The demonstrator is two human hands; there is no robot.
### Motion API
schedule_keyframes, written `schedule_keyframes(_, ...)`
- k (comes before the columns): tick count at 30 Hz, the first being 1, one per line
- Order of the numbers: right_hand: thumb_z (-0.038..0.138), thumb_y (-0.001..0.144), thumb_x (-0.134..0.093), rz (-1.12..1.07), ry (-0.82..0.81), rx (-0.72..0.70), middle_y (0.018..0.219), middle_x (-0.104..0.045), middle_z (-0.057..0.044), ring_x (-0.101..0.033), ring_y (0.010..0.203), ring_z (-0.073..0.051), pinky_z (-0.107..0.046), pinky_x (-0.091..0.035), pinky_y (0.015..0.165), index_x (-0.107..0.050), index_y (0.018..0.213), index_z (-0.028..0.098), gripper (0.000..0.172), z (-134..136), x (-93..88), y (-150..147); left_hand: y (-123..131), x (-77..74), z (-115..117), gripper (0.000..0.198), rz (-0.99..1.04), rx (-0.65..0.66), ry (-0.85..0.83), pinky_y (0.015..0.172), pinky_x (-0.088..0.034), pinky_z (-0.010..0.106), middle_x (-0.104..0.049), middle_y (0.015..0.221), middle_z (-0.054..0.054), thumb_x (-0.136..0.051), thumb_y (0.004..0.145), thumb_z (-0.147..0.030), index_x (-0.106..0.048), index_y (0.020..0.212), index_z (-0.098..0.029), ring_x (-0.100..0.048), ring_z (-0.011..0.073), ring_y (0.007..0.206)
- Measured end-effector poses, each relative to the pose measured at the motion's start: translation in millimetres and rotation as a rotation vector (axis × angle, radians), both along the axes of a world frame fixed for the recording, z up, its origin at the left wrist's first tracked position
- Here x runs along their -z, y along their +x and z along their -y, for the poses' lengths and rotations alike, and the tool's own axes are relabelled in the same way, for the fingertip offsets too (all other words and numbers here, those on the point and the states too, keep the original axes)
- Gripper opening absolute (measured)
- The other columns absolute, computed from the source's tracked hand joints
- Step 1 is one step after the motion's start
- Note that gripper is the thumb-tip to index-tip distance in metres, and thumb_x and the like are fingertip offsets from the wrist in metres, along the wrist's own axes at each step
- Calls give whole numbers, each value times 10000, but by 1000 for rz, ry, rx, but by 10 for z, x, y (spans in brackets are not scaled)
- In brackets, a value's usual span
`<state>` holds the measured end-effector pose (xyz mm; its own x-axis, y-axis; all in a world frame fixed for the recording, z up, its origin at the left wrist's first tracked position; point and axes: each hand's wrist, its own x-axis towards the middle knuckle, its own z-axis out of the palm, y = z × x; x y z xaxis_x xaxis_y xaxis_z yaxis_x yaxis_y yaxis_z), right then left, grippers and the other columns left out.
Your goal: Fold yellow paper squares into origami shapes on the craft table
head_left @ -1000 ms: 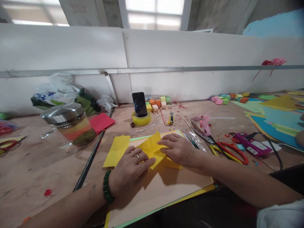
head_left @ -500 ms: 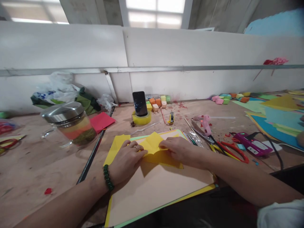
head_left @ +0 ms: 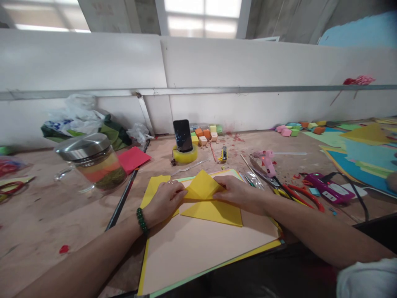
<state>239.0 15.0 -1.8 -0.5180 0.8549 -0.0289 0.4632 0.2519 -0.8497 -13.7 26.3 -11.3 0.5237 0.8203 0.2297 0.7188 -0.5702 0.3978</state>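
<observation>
A folded piece of yellow paper (head_left: 202, 185), pointed at its top, is held between my two hands above a stack of coloured sheets (head_left: 192, 256). My left hand (head_left: 167, 196), with a green bead bracelet at the wrist, pinches its left corner. On the opposite corner my right hand (head_left: 234, 189) is closed, thumb and fingers together. Just below lies a flat yellow paper piece (head_left: 217, 212) on the pale top sheet. More yellow paper (head_left: 151, 190) sits partly under my left hand.
A glass tea jar (head_left: 93, 161) stands at left by red paper (head_left: 135, 159). Behind the stack, a phone (head_left: 182, 135) leans on a tape roll (head_left: 185, 156). To the right lie a pink glue gun (head_left: 268, 161), scissors (head_left: 305, 196) and a purple device with a cord (head_left: 328, 188).
The folded yellow paper has come up off the flat yellow piece, with its point now standing higher. Both hands have shifted slightly and grip its corners.
</observation>
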Motion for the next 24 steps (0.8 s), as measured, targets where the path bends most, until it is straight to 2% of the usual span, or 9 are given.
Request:
schedule_keyframes(4, 156, 698, -635, 1, -58, -30, 954, -694, -19, -628, 845, -193, -235, -463, 657, -609, 996, 172, 300, -44, 18, 11, 12, 8, 12, 340, -51, 40, -17, 649, -366, 294, -568, 674, 10, -413, 921, -318, -530, 632, -184, -508, 163, 669)
schedule_keyframes(9, 200, 755, -598, 2, -119, -39, 1023, -687, -39, -642, 869, -188, -244, -479, 674, -553, 1158, 183, 406, -59, 34, 38, 12, 16, -1, 389, -76, -9, 15, 625, -359, 301, -541, 648, 17, -427, 919, -324, -497, 561, -186, -494, 169, 647)
schedule_keyframes(12, 249, 773, -611, 239, 21, 61, 913, -684, -28, -634, 774, -180, -247, -452, 630, -450, 1334, 189, 586, -31, 21, 46, 2, 12, 5, 331, -135, -78, 46, 644, -376, 317, -559, 661, 22, -486, 893, -324, -539, 598, -184, -518, 189, 671)
schedule_keyframes(13, 274, 774, -625, 325, 102, 101, 904, -677, -33, -628, 775, -185, -256, -450, 640, -419, 1372, 185, 638, -19, 14, 45, -2, 13, 12, 267, -152, -104, 71, 661, -387, 327, -580, 696, 29, -511, 880, -314, -580, 660, -179, -531, 199, 697)
schedule_keyframes(15, 283, 779, -646, 442, 292, 124, 1018, -654, -75, -618, 876, -205, -283, -461, 716, -420, 1388, 183, 658, 8, 2, 36, -3, 16, 38, 157, -154, -117, 149, 714, -410, 353, -616, 826, 53, -525, 874, -267, -649, 899, -173, -552, 221, 780)
schedule_keyframes(17, 227, 813, -622, 492, 500, 25, 1193, -589, -121, -584, 1008, -218, -311, -461, 805, -511, 1321, 202, 521, 35, -11, 18, 13, 12, 88, 264, -140, -27, 240, 768, -417, 377, -610, 959, 79, -501, 893, -226, -629, 1123, -206, -551, 236, 865)
schedule_keyframes(20, 180, 899, -527, 563, 749, -313, 1231, -572, -127, -555, 1023, -216, -325, -458, 809, -646, 1143, 228, 276, 75, -41, -17, 64, -30, 196, 274, -218, 201, 305, 810, -405, 399, -589, 1006, 86, -470, 932, -230, -659, 1123, -284, -532, 246, 909)
schedule_keyframes(22, 175, 917, -508, 633, 786, -472, 1132, -623, -118, -558, 951, -209, -304, -457, 753, -660, 1120, 217, 257, 107, -80, -33, 95, -79, 264, 264, -318, 253, 288, 805, -400, 410, -597, 971, 88, -460, 939, -213, -680, 1070, -274, -523, 248, 886)
schedule_keyframes(24, 130, 894, -523, 710, 732, -497, 1033, -655, -103, -564, 895, -198, -276, -445, 707, -662, 1115, 201, 270, 146, -139, -31, 104, -126, 302, 262, -357, 248, 262, 795, -401, 410, -607, 952, 92, -451, 936, -190, -690, 1026, -246, -520, 250, 880)
